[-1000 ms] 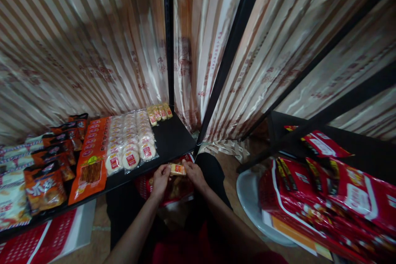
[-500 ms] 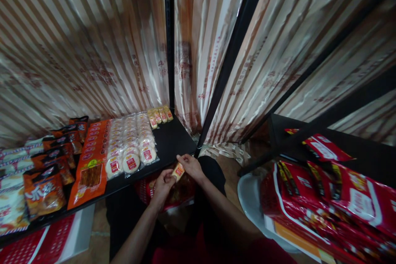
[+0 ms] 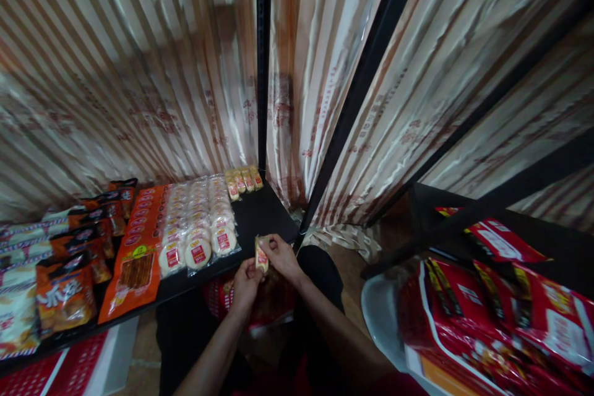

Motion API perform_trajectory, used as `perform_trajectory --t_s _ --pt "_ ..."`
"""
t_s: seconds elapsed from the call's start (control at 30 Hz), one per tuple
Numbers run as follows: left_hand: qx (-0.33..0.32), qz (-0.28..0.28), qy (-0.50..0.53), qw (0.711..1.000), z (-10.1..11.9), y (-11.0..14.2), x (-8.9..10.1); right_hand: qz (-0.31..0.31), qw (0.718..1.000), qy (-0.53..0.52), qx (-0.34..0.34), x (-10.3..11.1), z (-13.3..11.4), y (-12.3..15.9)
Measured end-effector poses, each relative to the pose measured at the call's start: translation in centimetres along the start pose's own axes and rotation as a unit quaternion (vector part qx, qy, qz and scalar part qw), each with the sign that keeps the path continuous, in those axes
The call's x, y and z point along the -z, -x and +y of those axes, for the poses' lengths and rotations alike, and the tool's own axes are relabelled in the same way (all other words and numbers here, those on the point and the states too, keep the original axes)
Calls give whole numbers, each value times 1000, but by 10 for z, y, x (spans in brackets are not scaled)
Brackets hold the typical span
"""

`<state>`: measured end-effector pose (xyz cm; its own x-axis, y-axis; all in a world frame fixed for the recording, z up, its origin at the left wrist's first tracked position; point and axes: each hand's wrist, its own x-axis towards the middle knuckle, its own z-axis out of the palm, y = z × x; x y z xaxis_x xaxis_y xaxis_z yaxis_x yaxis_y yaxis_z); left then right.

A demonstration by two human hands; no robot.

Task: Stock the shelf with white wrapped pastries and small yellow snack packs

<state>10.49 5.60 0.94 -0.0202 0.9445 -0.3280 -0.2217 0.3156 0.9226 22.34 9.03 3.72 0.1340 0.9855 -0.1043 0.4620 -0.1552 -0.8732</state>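
Note:
A small wrapped snack with a red and yellow label is pinched between both hands just past the shelf's front edge. My left hand grips its lower end, and my right hand grips its upper right side. Below the hands, a red basket sits partly hidden between my legs. On the black shelf, several similar small snack packs stand in a row at the back corner. Rows of round white crackers in clear wrap lie to their left.
Left along the shelf are an orange flat packet and orange bags beside white ones. Black posts rise before striped curtains. On the right, a basket of red bags stands near another black shelf.
The wrapped snack has been turned more upright and shifted slightly left and toward the shelf edge, both hands still on it. The camera view has tilted slightly upward.

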Motion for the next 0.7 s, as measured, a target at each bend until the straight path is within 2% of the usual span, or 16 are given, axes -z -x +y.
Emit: perform_trajectory --t_s 0.2,0.37,0.47,0.6,0.7 --pt "-24 17 9 1000 7 -15 -7 10 996 -81 30 -5 8 0" --pt "-53 43 -23 997 11 -25 -12 7 992 -108 62 -5 11 -4" --pt "-59 69 -64 994 9 -31 -14 14 992 -101 73 -4 12 -10" --pt "-63 61 -147 985 11 -40 -16 27 994 -76 75 -2 11 -18" --pt "-69 67 -222 970 20 -45 -16 36 995 -56 78 -1 8 -25"
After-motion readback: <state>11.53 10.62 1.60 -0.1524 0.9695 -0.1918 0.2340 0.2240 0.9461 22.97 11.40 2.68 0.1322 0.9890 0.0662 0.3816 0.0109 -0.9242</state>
